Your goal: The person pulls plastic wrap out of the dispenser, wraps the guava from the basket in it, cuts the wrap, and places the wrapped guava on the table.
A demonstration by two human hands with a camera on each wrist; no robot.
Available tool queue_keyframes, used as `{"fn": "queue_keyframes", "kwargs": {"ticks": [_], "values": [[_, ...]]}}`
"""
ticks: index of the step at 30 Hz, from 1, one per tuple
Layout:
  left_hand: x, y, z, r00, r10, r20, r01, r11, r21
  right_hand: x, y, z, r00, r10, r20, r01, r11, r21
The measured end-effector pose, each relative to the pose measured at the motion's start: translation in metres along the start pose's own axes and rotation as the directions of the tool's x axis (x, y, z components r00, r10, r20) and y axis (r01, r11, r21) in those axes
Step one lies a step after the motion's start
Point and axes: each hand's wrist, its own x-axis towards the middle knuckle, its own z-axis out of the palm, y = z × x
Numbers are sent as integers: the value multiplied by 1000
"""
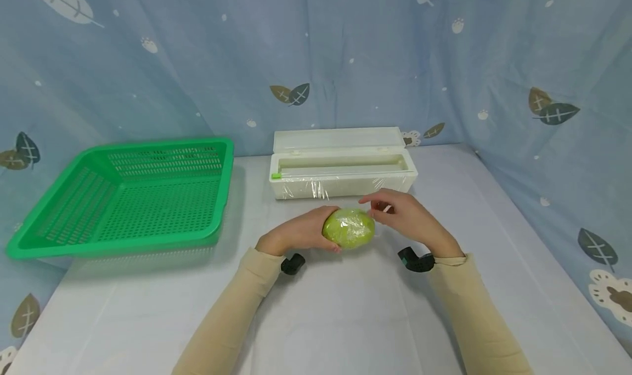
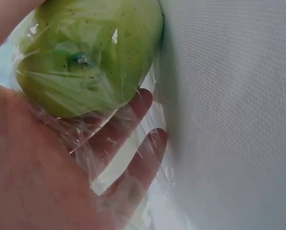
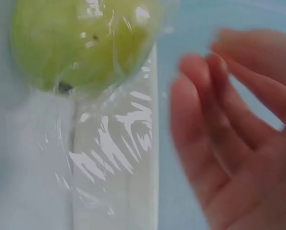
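Observation:
A yellow-green speckled fruit (image 1: 349, 228), possibly a pear or an apple, is wrapped in shiny clear cling film (image 2: 85, 129). My left hand (image 1: 307, 229) grips it from the left, thumb on the near side. In the left wrist view, loose film trails from the fruit over the palm and fingers. My right hand (image 1: 402, 215) hovers just off the fruit's right end with fingers loosely bent. The right wrist view shows nothing between its fingertips (image 3: 188, 108). Loose film (image 3: 109, 143) also hangs at that end of the fruit.
Behind the hands stands a white cling film dispenser (image 1: 343, 187), its lid (image 1: 338, 139) raised, film clinging to its front and a green slider (image 1: 276, 175) at its left. On the left is a green plastic basket (image 1: 224, 194). A blue curtain (image 1: 345, 51) backs the white-covered table (image 1: 345, 320).

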Motion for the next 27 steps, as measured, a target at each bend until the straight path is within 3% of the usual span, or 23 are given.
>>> {"fn": "queue_keyframes", "kwargs": {"ticks": [3,5,10,13,19,27], "values": [[-1,1,2,999,-33,-12,34,996,88,4,-1,7,995,-73,-72,73,997,7],[-1,2,3,998,-51,-28,54,985,162,7,-1,15,991,-108,-73,108,994,-2],[-4,3,4,997,-22,-73,40,965,261,13,2,35,989,-147,4,147,988,-53],[-4,4,3,997,6,-81,17,959,283,13,11,41,985,-157,71,160,987,-30],[-3,3,1,999,19,-49,-7,975,224,12,31,42,987,-102,127,87,990,114],[-3,0,0,1000,-9,-20,11,992,125,12,41,41,984,-45,174,11,981,193]]}}
